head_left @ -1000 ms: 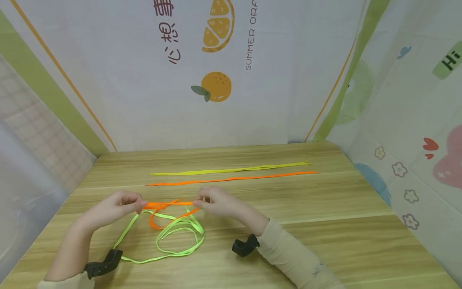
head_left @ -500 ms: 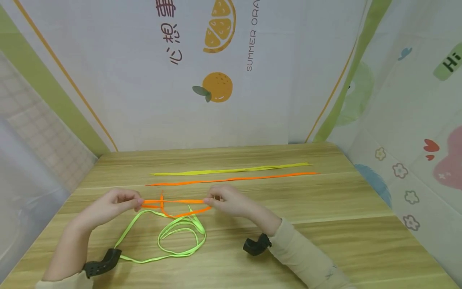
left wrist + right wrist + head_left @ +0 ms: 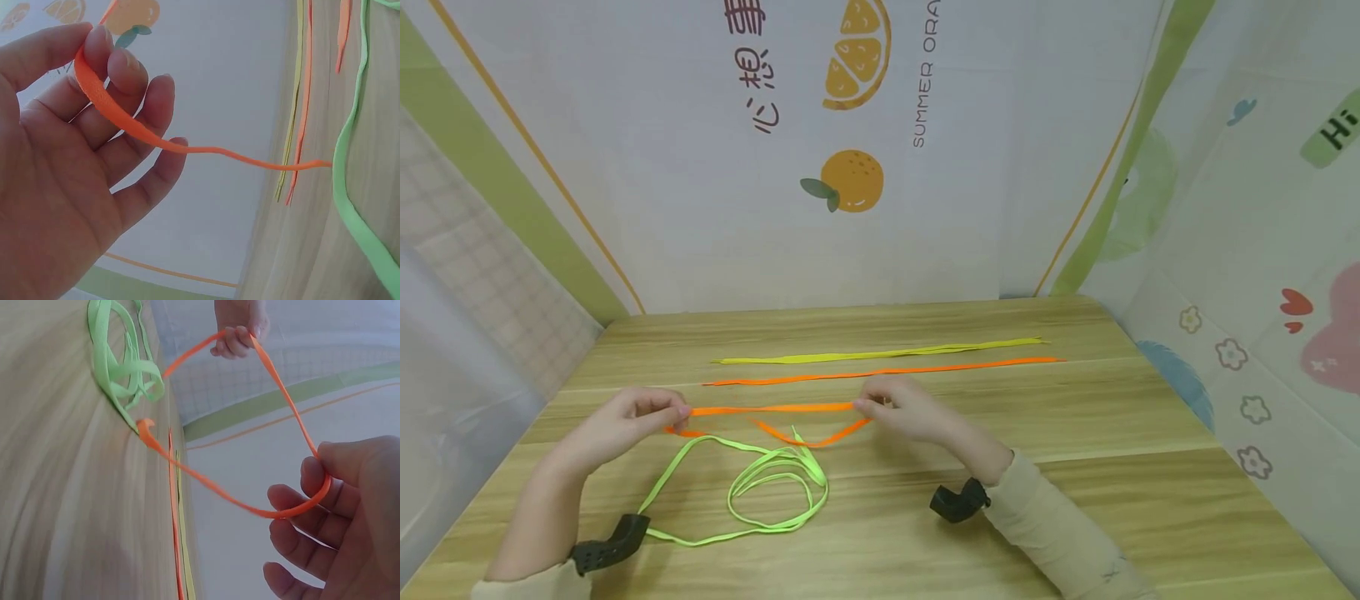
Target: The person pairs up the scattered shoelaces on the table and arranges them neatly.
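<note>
An orange shoelace (image 3: 775, 408) stretches between both hands above the table. My left hand (image 3: 643, 414) pinches it between thumb and index finger, and a free end hangs down across the palm in the left wrist view. My right hand (image 3: 902, 407) pinches the lace farther along; its other end droops in a curve below, seen as a loop in the right wrist view. Under the lace, nearer the body, lies a loosely coiled neon green shoelace (image 3: 778, 527). Its long bend passes close to the left wrist.
Beyond the hands, a straight yellow lace (image 3: 835, 357) and a straight orange lace (image 3: 940, 367) lie side by side on the wooden table (image 3: 1075, 517). A printed cloth (image 3: 940, 242) hangs behind the table's far edge. Black wrist mounts (image 3: 613, 546) sit on both forearms.
My right hand has moved right and slightly away from the body, the left slightly left. The orange lace between them is longer, and its crossed loop has opened out.
</note>
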Tool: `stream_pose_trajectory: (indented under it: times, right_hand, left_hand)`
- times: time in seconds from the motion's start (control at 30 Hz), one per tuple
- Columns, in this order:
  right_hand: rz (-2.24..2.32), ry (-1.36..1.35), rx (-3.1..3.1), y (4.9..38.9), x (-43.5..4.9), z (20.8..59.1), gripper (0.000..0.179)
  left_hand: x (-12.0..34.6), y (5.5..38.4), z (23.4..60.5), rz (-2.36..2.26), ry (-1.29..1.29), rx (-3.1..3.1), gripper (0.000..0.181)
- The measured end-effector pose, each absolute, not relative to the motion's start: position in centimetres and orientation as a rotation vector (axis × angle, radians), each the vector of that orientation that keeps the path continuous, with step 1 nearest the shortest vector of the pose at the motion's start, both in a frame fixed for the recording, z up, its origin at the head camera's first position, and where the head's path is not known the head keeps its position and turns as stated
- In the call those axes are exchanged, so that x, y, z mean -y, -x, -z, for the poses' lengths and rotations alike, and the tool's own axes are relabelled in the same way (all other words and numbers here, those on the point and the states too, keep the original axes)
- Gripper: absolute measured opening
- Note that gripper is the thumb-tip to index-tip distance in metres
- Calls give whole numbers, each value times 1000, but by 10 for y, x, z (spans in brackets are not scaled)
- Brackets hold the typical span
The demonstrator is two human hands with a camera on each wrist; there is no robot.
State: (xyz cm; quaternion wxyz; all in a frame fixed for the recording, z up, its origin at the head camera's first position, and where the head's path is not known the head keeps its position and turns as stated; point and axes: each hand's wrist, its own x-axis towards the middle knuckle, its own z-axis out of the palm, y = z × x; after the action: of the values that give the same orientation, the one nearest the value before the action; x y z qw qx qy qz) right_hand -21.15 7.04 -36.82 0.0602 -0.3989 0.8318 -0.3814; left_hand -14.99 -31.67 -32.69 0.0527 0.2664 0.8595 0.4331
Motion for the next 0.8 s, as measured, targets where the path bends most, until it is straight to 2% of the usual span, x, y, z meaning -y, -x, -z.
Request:
stream_pose_trajectory:
  times: [0.8]
  right_hand:
    - [1188, 1043, -2619, 229, -146, 374, 25]
  left_hand:
    - [327, 156, 337, -1321, -708, -2635, 23]
